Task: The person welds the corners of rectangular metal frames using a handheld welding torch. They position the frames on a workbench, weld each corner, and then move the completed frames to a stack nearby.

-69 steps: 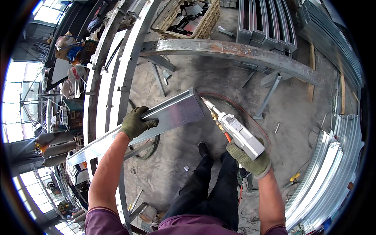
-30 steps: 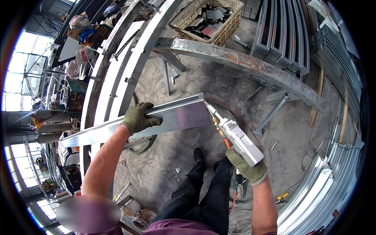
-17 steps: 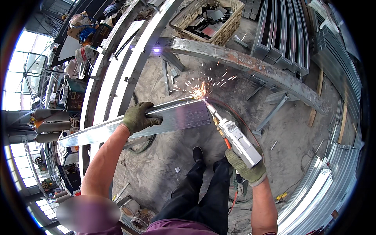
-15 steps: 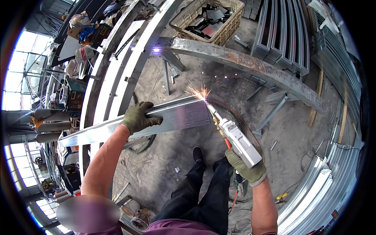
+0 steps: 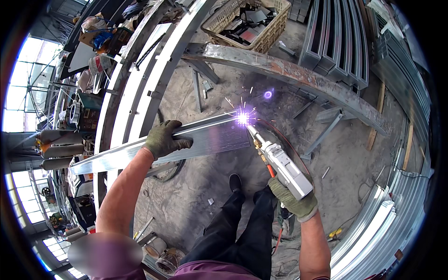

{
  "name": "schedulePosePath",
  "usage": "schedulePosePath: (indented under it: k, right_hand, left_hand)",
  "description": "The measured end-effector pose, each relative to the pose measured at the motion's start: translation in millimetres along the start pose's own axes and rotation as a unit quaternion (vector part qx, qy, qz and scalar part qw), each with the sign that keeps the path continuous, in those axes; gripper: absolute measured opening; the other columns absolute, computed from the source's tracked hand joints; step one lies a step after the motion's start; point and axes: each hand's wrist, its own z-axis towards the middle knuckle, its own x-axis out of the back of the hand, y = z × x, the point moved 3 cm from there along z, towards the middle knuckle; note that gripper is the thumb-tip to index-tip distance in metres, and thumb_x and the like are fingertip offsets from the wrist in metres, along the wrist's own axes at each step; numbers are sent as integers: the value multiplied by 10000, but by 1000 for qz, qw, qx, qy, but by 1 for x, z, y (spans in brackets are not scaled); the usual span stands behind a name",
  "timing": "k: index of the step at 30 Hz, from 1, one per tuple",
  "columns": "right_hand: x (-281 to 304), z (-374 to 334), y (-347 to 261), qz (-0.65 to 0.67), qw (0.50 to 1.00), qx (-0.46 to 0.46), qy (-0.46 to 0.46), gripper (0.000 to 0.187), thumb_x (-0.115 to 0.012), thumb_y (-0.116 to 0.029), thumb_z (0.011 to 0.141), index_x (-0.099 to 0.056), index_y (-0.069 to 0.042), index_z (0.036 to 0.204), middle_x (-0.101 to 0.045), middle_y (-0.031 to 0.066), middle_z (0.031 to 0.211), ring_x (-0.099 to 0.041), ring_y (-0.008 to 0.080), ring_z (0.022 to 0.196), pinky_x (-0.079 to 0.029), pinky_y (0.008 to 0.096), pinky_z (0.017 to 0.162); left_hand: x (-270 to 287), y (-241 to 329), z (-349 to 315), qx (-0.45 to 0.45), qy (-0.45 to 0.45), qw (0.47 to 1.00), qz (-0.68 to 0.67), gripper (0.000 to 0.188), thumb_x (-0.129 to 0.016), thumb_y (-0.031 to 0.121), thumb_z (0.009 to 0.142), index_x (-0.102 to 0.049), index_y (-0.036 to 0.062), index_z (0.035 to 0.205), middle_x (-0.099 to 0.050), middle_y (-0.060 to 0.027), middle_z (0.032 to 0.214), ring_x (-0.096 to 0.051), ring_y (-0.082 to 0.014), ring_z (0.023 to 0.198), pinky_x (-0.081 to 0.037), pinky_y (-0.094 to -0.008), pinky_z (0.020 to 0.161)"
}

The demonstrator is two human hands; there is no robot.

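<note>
Channel (image 5: 212,136) slants across centre-left; its right end lies rightward of left hand (image 5: 164,140), which pinches the upper edge between thumb and fingers. Right hand (image 5: 295,199), lower right of centre, wraps rear of torch (image 5: 285,164). Violet glare (image 5: 242,119) at channel's end; can't tell whether tip touches metal.

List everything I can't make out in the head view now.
In the head view:
Metal channel: upper right corner lost in purple-white glare.
Right hand: grip partly hidden by the welding gun.
Left sleeve: obscured by an oval blur.
Plastic crate: far rim cut off by the upper edge.
</note>
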Motion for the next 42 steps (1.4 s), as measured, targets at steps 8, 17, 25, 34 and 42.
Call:
schedulePosePath:
  k: [8, 17, 25, 34, 42]
  right_hand:
    - [-3, -4, 2, 71, 995, -73, -4, 248, -879, -107, 809, -823, -164, 1043, -794, 41, 974, -765, 239, 832, -587, 380, 701]
    - [-2, -8, 5, 23, 996, -85, -29, 307, -872, -106, 790, -835, -203, 1078, -805, 16, 1034, -769, 219, 895, -580, 378, 749]
    - [-3, -10, 9, 80, 993, -82, -17, 305, -869, -104, 788, -835, -204, 1073, -808, 11, 1053, -774, 205, 927, -581, 375, 756]
    - [0, -9, 6, 53, 995, -81, -39, 284, -862, -97, 804, -832, -191, 1070, -805, 23, 1008, -775, 211, 876, -593, 356, 723]
    - [0, -13, 7, 90, 985, -138, -50, 309, -864, -116, 805, -831, -210, 1097, -809, 9, 1055, -772, 198, 960, -581, 365, 783]
  left_hand:
    - [-1, 0, 1, 3, 1, 1000, 3, 1094, -837, 801, 661, -620, 49, 1425, -687, -191, 1344, -678, -364, 1226, -537, -449, 1061]
    - [-2, -1, 0, -6, 11, 1000, 0, 1073, -832, 794, 676, -630, 40, 1412, -685, -197, 1350, -676, -379, 1223, -533, -451, 1058]
    - [0, 2, -1, -9, 30, 1000, -4, 1067, -841, 786, 653, -644, 30, 1380, -714, -219, 1283, -691, -388, 1206, -547, -455, 1036]
    - [-2, 0, -1, -8, 26, 1000, -5, 1070, -843, 783, 655, -640, 25, 1383, -718, -216, 1275, -706, -378, 1181, -557, -447, 1025]
    - [0, 1, 0, -12, 23, 1000, -2, 1050, -840, 772, 672, -637, 24, 1381, -718, -217, 1269, -700, -375, 1194, -552, -447, 1034]
